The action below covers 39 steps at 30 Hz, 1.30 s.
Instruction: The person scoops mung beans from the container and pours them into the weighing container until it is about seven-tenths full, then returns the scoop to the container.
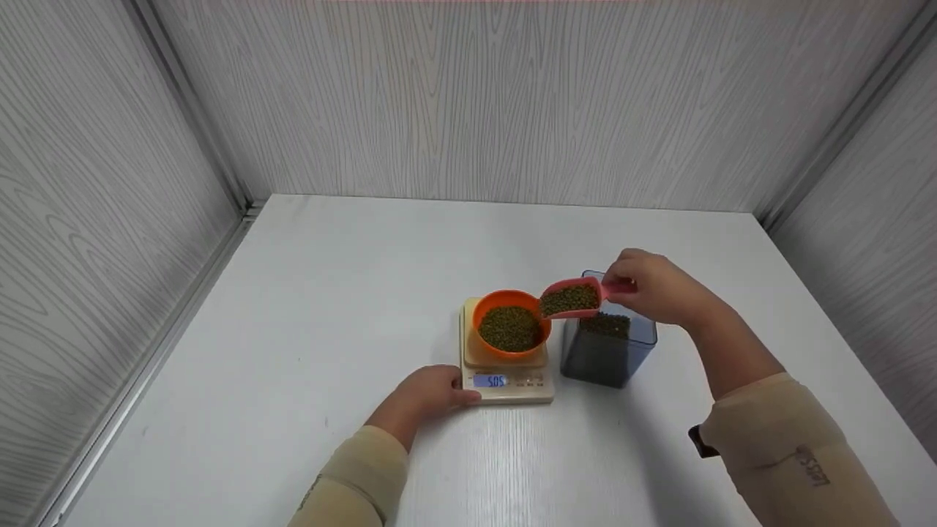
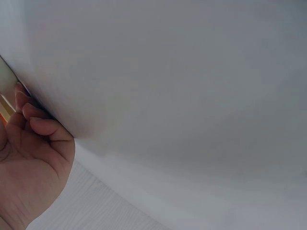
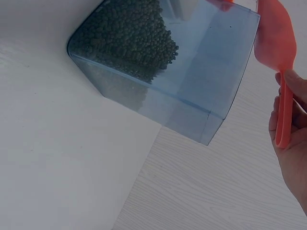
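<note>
In the head view, my right hand pinches the handle of a red scoop. Small green beans, likely mung beans, fill the scoop, whose tip is at the right rim of an orange bowl. More of the same beans lie in that bowl, which sits on a cream digital kitchen scale with a lit display. My left hand holds the scale's front left corner, thumb on top; its curled fingers show against the side in the left wrist view.
A see-through bluish-grey container, partly filled with beans, stands just right of the scale, below the scoop. All of this is on a white table, with grey wood-grain panels at the back and both sides.
</note>
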{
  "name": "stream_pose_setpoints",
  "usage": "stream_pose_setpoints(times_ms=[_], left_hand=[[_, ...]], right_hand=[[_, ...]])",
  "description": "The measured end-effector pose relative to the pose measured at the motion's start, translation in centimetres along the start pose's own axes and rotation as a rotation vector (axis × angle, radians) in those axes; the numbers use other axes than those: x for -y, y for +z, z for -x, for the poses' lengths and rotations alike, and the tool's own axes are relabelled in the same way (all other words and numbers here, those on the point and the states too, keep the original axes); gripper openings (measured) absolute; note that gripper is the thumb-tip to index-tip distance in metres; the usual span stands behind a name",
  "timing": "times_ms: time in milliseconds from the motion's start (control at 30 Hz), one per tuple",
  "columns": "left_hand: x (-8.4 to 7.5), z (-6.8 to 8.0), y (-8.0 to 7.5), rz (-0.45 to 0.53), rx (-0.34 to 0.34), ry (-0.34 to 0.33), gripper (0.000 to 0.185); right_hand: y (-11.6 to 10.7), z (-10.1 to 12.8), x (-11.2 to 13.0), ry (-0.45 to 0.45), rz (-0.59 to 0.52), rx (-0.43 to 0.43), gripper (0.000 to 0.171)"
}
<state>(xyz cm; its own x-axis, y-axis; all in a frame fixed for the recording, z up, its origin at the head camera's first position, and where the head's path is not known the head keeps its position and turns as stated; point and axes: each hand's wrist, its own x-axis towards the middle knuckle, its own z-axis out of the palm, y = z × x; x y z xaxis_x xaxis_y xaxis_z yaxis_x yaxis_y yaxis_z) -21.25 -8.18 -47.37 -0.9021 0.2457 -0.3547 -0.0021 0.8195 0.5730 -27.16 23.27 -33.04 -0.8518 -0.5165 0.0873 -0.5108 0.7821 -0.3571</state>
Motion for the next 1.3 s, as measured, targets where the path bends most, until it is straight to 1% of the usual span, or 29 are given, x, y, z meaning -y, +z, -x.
stream_pose_setpoints(times_ms=[433,633,1000,1133,1300], left_hand=[[-0.1,0.0,0.1,0.017,0.005,-0.014,0.03],[-0.2,0.1,0.0,0.008,0.006,-0.013,0.031],[-0.2,-0.1,0.1,0.014,0.012,-0.033,0.031],[-0.1,-0.1,0.1,-0.005,0.008,-0.018,0.032],[-0.1,-0.1,0.1,0.008,-0.001,-0.015,0.03]], right_hand=[[0.0,-0.4,0.5,0.051,0.021,0.009,0.014],[0.0,-0.6,0.7,0.059,0.027,0.011,0.013],[0.1,-1.3,1.2,0.028,0.032,-0.002,0.01],[0.2,-1.6,1.5,0.018,0.034,-0.005,0.01],[0.3,-1.8,1.9,0.01,0.045,-0.001,0.011]])
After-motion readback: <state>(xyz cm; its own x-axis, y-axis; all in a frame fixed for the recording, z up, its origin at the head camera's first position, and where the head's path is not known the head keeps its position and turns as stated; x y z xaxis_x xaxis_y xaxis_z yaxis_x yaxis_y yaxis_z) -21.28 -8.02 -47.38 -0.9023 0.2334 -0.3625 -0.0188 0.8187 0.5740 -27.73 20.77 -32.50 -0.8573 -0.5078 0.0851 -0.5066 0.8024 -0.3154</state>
